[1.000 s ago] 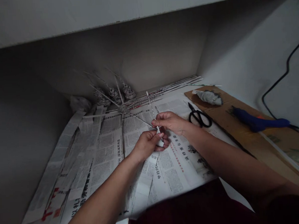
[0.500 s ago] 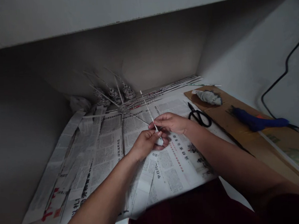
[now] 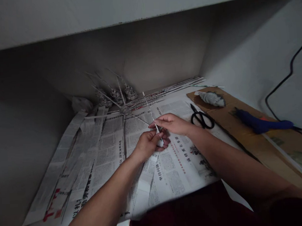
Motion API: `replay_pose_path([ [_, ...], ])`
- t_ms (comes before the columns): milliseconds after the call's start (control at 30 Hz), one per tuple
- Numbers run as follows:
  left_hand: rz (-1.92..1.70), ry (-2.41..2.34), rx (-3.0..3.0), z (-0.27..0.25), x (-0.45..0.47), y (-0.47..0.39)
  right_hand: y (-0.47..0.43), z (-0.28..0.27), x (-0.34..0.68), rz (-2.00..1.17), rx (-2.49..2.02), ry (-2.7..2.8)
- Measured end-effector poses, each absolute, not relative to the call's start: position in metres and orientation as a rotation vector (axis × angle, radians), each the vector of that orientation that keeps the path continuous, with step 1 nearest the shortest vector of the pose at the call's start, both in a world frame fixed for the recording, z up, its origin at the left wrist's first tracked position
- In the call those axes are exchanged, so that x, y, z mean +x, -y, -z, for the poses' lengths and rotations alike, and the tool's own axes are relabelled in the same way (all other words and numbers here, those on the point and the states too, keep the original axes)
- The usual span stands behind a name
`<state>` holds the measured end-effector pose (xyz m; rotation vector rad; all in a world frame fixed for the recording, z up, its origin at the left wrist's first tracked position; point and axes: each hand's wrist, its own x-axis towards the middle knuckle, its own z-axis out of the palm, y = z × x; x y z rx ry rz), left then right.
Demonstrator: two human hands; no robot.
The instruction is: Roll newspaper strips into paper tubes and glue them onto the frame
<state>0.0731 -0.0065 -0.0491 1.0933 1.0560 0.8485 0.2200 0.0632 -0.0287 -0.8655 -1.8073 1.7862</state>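
Note:
A thin rolled newspaper stick [image 3: 149,109] slants up and away from my two hands, its far tip pale. My left hand [image 3: 149,142] is closed round its lower end, thumb on top, where a flat white bit of paper [image 3: 160,143] shows between the fingers. Just above, my right hand [image 3: 174,124] pinches the stick between thumb and fingers. Behind them lies a star-like piece of crossed paper sticks [image 3: 125,111], one spoke reaching toward my right fingers. Under my hands, spread newspaper [image 3: 169,172] covers the work surface, with a loose paper strip [image 3: 144,185] on it.
Black scissors [image 3: 202,119] lie to the right. A cardboard sheet [image 3: 245,135] holds a grey cone-shaped piece [image 3: 212,99] and a blue tool [image 3: 261,120] with a cord. Newspaper strips [image 3: 55,168] lie left; paper sticks [image 3: 170,89] and woven cones [image 3: 130,93] stand behind. A ledge [image 3: 135,9] overhangs.
My right fingers have shifted slightly left and closer to my left hand along the stick. Less of the white paper shows below my left thumb. The view moved very slightly.

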Motion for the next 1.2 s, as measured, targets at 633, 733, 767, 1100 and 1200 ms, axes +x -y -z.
replay_pose_path([
  [633,-0.836,-1.058,1.123,0.038,0.075,0.028,-0.063,0.034,0.219,-1.926,-0.724,1.503],
  [733,-0.845,-1.053,1.105,0.038,0.074,0.032,-0.061,0.032,0.219,-2.014,-0.648,1.546],
  [767,-0.851,-1.052,1.099,0.038,0.074,0.032,-0.061,0.032,0.219,-2.062,-0.625,1.591],
  [1100,-0.875,-1.025,1.132,0.045,0.066,0.030,-0.061,0.035,0.217,-2.007,-0.655,1.591],
  [1200,-0.859,-1.027,1.159,0.046,0.066,0.031,-0.064,0.032,0.220,-1.958,-0.622,1.530],
])
